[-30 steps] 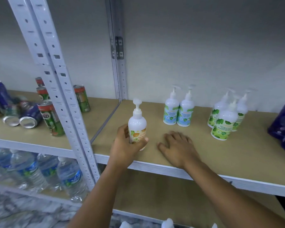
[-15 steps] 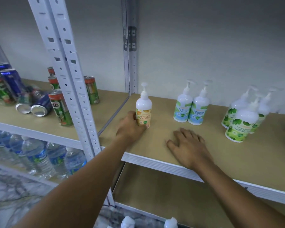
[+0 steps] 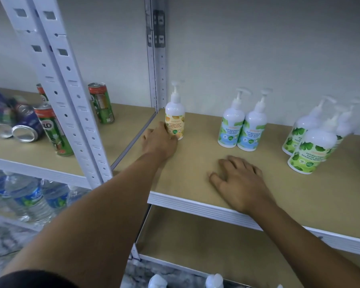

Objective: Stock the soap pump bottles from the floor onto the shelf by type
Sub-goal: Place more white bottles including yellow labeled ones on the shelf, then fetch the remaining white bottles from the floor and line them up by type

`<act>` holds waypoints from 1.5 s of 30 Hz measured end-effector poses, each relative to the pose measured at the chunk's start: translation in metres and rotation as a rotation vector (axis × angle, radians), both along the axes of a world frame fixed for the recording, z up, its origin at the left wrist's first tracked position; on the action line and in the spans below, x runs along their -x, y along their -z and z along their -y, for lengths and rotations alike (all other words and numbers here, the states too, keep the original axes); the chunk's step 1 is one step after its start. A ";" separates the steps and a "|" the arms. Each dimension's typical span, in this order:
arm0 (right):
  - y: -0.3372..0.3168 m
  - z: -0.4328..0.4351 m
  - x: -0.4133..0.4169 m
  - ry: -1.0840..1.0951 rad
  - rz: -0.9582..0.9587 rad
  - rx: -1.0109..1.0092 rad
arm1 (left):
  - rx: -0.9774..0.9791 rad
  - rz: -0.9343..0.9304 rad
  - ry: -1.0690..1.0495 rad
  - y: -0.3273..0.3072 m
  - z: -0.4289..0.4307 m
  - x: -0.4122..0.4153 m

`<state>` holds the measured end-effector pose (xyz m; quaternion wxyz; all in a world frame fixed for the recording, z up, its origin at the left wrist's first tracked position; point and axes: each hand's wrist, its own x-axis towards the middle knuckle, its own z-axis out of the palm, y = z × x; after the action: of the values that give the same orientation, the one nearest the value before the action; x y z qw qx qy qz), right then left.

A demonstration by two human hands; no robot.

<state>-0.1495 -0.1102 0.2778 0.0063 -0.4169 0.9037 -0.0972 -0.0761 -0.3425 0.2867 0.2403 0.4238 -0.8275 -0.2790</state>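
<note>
Your left hand (image 3: 159, 142) grips the orange bottle (image 3: 174, 117) standing upright near the shelf's (image 3: 195, 163) back left corner; your right hand (image 3: 240, 183) lies open, flat by the front edge.

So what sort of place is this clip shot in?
Probably a shop stockroom or a mock store: white slotted-steel shelving holds white soap pump bottles grouped by label, green drink cans and clear plastic water bottles.
</note>
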 end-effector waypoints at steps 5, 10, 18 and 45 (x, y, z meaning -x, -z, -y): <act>-0.001 0.000 -0.002 0.005 0.002 0.002 | 0.036 0.057 -0.024 0.003 0.008 0.005; -0.002 -0.001 -0.002 0.006 0.008 0.005 | 0.048 0.061 -0.070 0.003 0.007 0.009; -0.003 -0.001 -0.004 0.000 0.011 0.021 | 0.111 0.103 -0.091 0.004 0.004 0.010; 0.080 -0.296 -0.066 0.487 0.421 0.657 | -0.056 -0.043 0.386 0.034 -0.353 -0.079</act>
<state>-0.0839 0.1856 0.1977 0.0343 -0.1434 0.8757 -0.4597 0.0027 0.0109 0.2525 0.1882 0.2576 -0.8800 -0.3518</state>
